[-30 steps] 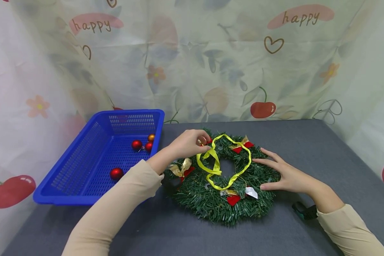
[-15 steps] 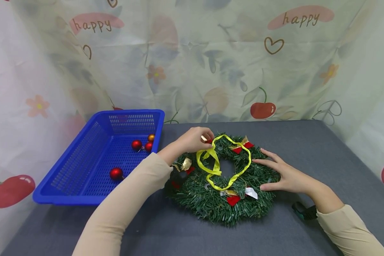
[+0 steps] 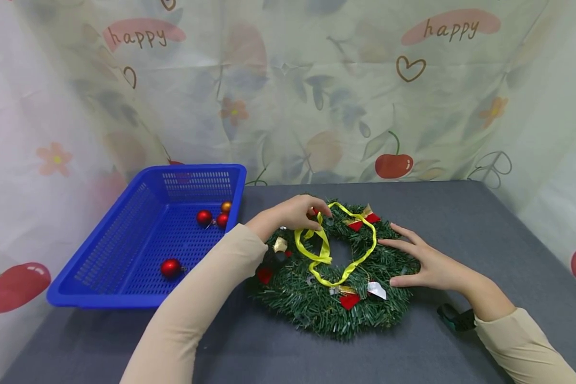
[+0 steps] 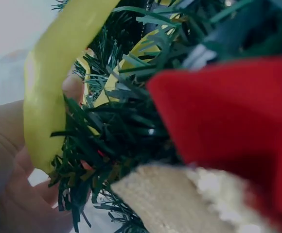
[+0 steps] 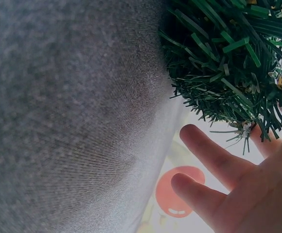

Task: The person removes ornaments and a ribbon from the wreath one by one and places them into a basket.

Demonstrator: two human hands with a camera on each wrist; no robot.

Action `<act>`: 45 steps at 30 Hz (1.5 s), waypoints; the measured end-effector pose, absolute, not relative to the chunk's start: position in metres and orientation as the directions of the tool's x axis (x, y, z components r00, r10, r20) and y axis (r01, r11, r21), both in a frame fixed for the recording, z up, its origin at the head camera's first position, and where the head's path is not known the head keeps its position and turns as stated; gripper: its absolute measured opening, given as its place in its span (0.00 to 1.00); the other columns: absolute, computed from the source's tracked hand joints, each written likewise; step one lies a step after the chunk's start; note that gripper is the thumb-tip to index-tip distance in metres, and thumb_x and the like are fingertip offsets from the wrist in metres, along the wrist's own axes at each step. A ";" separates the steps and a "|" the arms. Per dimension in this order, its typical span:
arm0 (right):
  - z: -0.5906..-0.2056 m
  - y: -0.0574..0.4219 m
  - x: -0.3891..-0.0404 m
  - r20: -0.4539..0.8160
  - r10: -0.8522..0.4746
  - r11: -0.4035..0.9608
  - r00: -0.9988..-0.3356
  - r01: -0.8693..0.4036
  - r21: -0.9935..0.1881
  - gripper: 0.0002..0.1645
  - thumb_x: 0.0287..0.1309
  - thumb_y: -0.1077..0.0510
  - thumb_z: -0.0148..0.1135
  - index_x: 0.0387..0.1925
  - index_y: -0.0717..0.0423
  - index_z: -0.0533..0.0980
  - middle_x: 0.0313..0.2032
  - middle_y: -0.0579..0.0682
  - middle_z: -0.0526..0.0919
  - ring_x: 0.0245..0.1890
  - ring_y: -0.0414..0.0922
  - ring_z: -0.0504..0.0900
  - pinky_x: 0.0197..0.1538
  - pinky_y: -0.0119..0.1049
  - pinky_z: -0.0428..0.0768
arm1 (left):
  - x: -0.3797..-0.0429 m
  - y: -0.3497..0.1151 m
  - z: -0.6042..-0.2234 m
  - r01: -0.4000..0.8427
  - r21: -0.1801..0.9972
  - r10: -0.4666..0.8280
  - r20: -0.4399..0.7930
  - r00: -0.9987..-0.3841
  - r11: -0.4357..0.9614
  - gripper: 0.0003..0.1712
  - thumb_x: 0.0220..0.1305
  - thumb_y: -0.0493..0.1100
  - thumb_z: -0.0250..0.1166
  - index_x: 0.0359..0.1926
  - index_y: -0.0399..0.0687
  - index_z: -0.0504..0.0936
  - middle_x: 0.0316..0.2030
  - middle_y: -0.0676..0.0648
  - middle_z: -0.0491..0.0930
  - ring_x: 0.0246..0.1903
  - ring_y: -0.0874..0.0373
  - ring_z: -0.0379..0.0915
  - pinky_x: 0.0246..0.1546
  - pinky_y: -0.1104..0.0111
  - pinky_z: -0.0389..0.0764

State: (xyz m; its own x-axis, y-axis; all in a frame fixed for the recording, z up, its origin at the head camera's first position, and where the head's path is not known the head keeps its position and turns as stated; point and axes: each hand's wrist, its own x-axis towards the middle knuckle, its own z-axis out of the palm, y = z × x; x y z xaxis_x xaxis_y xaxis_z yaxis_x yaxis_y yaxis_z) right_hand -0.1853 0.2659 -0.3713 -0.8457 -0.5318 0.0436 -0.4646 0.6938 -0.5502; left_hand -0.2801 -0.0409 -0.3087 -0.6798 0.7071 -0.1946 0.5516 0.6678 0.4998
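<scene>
A green tinsel wreath (image 3: 336, 314) lies on the table, trimmed with red, gold and white bits. Over its middle runs a looped yellow ribbon (image 3: 366, 256). My left hand (image 3: 297, 212) bends over the wreath's upper left, thumb and fingers on either side of the ribbon; I cannot tell whether they grip it. In the left wrist view the ribbon (image 4: 46, 92) and needles partly cover that hand, with a red piece (image 4: 228, 111) close to the camera. My right hand (image 3: 432, 261) rests with spread fingers at the wreath's right edge.
A blue plastic basket (image 3: 101, 298) stands at the left, holding several red and gold baubles, among them a red bauble (image 3: 170, 268). A patterned curtain (image 3: 288, 106) hangs behind the grey table (image 3: 461, 213). On the right wrist is a dark strap (image 3: 456, 317).
My left hand has moved right across the wreath, toward the yellow ribbon, and a small shiny piece seen at its fingers earlier no longer shows there. The right hand has stayed put.
</scene>
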 end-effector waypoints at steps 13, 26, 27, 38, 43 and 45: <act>-0.370 0.266 -0.185 0.053 -0.533 0.694 -0.844 -0.472 -0.544 0.43 0.49 0.43 0.68 0.66 0.41 0.62 0.72 0.57 0.41 0.67 0.67 0.51 0.54 0.67 0.66 | -0.285 -0.040 -0.311 0.538 0.452 0.673 -0.220 -0.706 0.711 0.21 0.63 0.34 0.59 0.57 0.46 0.75 0.55 0.43 0.75 0.57 0.49 0.70 0.56 0.67 0.72; -0.370 0.265 -0.184 0.051 -0.531 0.694 -0.846 -0.469 -0.547 0.44 0.48 0.43 0.68 0.66 0.42 0.62 0.72 0.57 0.41 0.67 0.68 0.51 0.53 0.67 0.66 | -0.286 -0.040 -0.315 0.559 0.407 0.666 -0.191 -0.721 0.722 0.18 0.62 0.35 0.60 0.54 0.47 0.78 0.50 0.44 0.78 0.51 0.51 0.74 0.50 0.68 0.74; -0.370 0.265 -0.184 0.050 -0.531 0.694 -0.846 -0.468 -0.547 0.43 0.49 0.43 0.68 0.66 0.42 0.62 0.72 0.58 0.41 0.67 0.68 0.51 0.53 0.67 0.66 | -0.287 -0.040 -0.316 0.568 0.412 0.676 -0.185 -0.713 0.712 0.18 0.62 0.34 0.60 0.54 0.47 0.78 0.51 0.44 0.78 0.51 0.52 0.74 0.50 0.68 0.74; -0.369 0.265 -0.185 0.041 -0.530 0.697 -0.847 -0.462 -0.548 0.43 0.48 0.43 0.68 0.66 0.41 0.62 0.72 0.57 0.41 0.67 0.67 0.50 0.53 0.67 0.66 | -0.286 -0.038 -0.315 0.564 0.381 0.668 -0.239 -0.705 0.732 0.19 0.62 0.32 0.59 0.54 0.47 0.78 0.50 0.43 0.79 0.50 0.52 0.75 0.47 0.69 0.76; -0.370 0.265 -0.185 0.046 -0.531 0.695 -0.846 -0.466 -0.548 0.43 0.48 0.43 0.68 0.66 0.42 0.62 0.72 0.57 0.41 0.67 0.67 0.50 0.54 0.67 0.66 | -0.285 -0.035 -0.314 0.531 0.375 0.625 -0.198 -0.755 0.760 0.15 0.61 0.33 0.60 0.49 0.47 0.81 0.43 0.44 0.80 0.43 0.53 0.76 0.40 0.69 0.77; -0.370 0.265 -0.185 0.047 -0.532 0.693 -0.845 -0.467 -0.549 0.43 0.48 0.43 0.68 0.66 0.42 0.62 0.72 0.57 0.41 0.67 0.67 0.50 0.54 0.67 0.66 | -0.284 -0.034 -0.312 0.526 0.378 0.618 -0.178 -0.766 0.761 0.14 0.61 0.34 0.61 0.47 0.47 0.82 0.41 0.44 0.80 0.41 0.54 0.76 0.38 0.70 0.78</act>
